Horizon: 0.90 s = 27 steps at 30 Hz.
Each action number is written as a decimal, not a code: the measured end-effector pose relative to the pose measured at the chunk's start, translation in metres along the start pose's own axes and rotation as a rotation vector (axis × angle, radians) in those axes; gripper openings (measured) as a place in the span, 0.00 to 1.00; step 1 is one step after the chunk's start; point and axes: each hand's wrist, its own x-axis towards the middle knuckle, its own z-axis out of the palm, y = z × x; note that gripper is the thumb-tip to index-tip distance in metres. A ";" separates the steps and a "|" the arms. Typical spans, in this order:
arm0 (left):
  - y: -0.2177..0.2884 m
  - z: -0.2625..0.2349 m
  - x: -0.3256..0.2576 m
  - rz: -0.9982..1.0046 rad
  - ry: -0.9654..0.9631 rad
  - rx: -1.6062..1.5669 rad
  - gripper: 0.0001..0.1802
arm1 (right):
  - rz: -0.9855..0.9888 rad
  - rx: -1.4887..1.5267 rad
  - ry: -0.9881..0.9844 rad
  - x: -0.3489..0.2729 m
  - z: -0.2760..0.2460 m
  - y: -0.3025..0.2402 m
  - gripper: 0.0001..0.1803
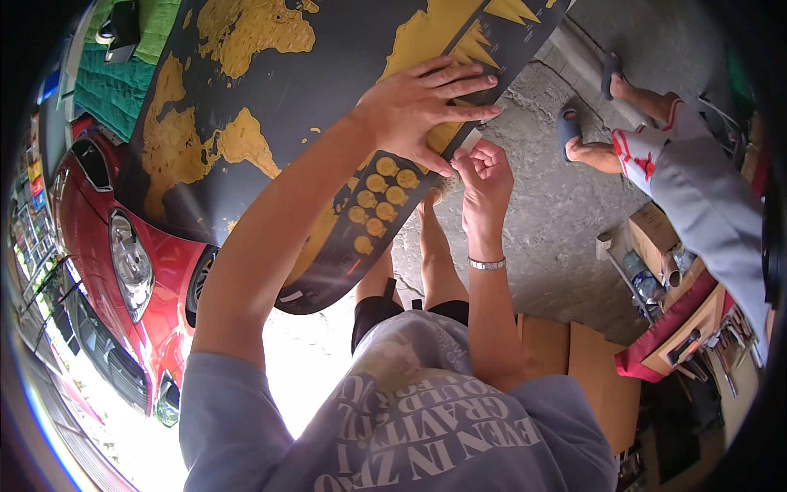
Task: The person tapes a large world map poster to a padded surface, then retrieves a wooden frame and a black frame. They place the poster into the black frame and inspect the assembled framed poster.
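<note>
A large black and gold world map (303, 123) spreads out ahead of me, covering the upper middle of the view. My left hand (410, 115) lies flat on it near its right edge, fingers spread. Just to the right, my right hand (488, 176) pinches a small white flat piece (471, 138) at that edge; I cannot tell whether this is tape or a card. Round gold spots (379, 197) sit in rows on the map below my left hand. A metal bracelet or watch (487, 264) circles my right wrist.
A red car (123, 271) stands at left, close to the map. Another person's sandalled feet (567, 131) are on the concrete floor (541, 213) at right. Cardboard (602, 377), a plastic bottle (642, 275) and tools (721, 353) lie lower right. A green quilted cloth (115, 90) is upper left.
</note>
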 end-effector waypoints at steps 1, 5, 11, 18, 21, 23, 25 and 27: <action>0.000 0.001 0.001 0.001 0.010 -0.006 0.58 | -0.017 0.054 0.007 0.003 -0.002 0.004 0.11; 0.002 -0.003 0.000 -0.014 0.003 -0.039 0.59 | 0.144 0.484 -0.071 0.010 -0.012 0.011 0.09; -0.001 -0.003 -0.001 -0.007 0.009 -0.018 0.58 | 0.346 0.999 -0.165 0.023 0.014 0.042 0.22; 0.002 -0.007 -0.001 -0.021 0.016 -0.050 0.57 | 0.418 0.830 -0.048 0.016 0.023 0.024 0.24; 0.003 -0.008 -0.001 -0.014 0.025 -0.075 0.57 | 0.272 0.736 0.094 0.009 0.026 0.013 0.14; 0.002 -0.008 -0.001 -0.020 0.006 -0.092 0.58 | 0.177 0.579 0.119 0.011 0.024 0.007 0.08; 0.001 -0.008 -0.001 0.002 0.029 -0.080 0.58 | 0.096 0.345 0.199 0.012 0.028 0.003 0.11; 0.000 -0.009 -0.002 0.008 0.025 -0.082 0.59 | 0.065 0.188 0.202 0.013 0.030 -0.004 0.13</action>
